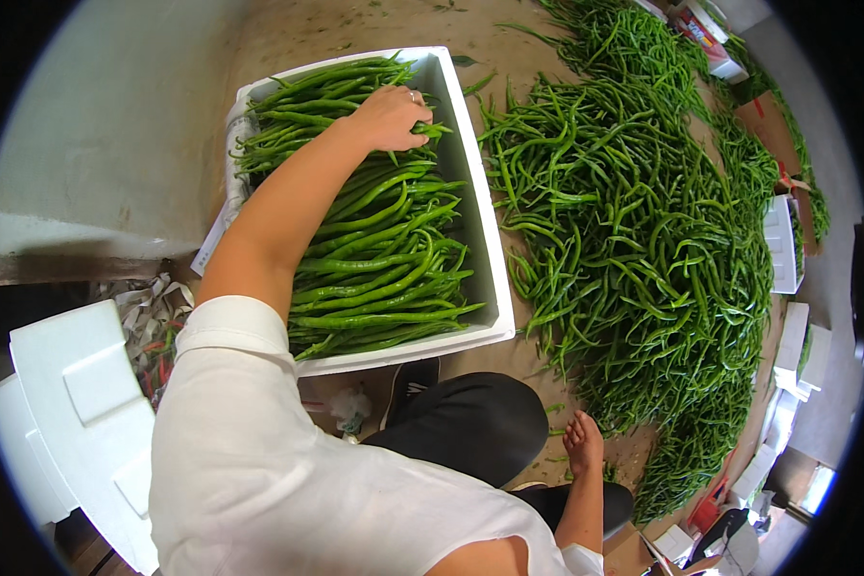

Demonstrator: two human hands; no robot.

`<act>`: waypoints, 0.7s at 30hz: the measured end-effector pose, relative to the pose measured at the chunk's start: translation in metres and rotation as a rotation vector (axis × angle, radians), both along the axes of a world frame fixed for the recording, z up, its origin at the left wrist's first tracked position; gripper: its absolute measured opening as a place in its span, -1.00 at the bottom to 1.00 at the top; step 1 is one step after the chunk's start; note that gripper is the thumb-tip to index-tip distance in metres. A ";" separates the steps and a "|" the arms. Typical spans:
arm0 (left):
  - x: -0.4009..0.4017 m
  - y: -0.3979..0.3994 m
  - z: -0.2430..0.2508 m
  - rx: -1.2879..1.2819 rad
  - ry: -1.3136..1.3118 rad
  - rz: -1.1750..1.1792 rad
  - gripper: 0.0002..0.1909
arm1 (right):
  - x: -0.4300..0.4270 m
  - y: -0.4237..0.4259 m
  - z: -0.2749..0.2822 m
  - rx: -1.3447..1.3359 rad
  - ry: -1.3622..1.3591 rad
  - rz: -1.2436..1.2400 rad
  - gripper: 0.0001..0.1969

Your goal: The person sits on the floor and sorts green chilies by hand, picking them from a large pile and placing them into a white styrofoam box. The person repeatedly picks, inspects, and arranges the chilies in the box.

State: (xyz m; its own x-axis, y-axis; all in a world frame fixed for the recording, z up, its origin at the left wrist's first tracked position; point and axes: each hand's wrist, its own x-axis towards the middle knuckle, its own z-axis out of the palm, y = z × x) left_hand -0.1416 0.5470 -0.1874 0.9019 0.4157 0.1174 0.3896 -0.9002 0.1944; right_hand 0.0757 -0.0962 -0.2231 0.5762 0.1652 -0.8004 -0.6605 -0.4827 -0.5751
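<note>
A white foam box (500, 288) holds long green chili peppers (381, 266) laid side by side in rows. Near its far end, my left hand (396, 119), with a ring on one finger, is closed around some peppers whose tips stick out below the fingers. How many it holds is hidden. My right hand (585, 438) hangs beside my dark-trousered knee, fingers loosely bent, with no object seen in it. A large loose heap of green chili peppers (633, 237) lies on the floor right of the box.
White foam lids (90, 374) stand at the lower left, near red peppers and pale straps (155, 302). A pale wall (101, 122) rises on the left. White boxes (781, 245), cardboard (770, 133) and a bucket (698, 25) line the heap's far side.
</note>
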 end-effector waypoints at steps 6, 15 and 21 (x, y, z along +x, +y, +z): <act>-0.026 0.002 0.035 -0.142 -0.224 0.259 -0.41 | -0.002 0.007 0.013 0.013 -0.042 -0.007 -0.58; -0.090 -0.032 -0.022 0.278 -0.087 0.554 -0.40 | -0.005 -0.010 -0.005 -0.011 -0.008 0.017 -0.55; -0.093 -0.018 -0.004 0.007 -0.139 0.572 -0.47 | -0.002 0.028 0.006 0.048 -0.038 0.085 -0.51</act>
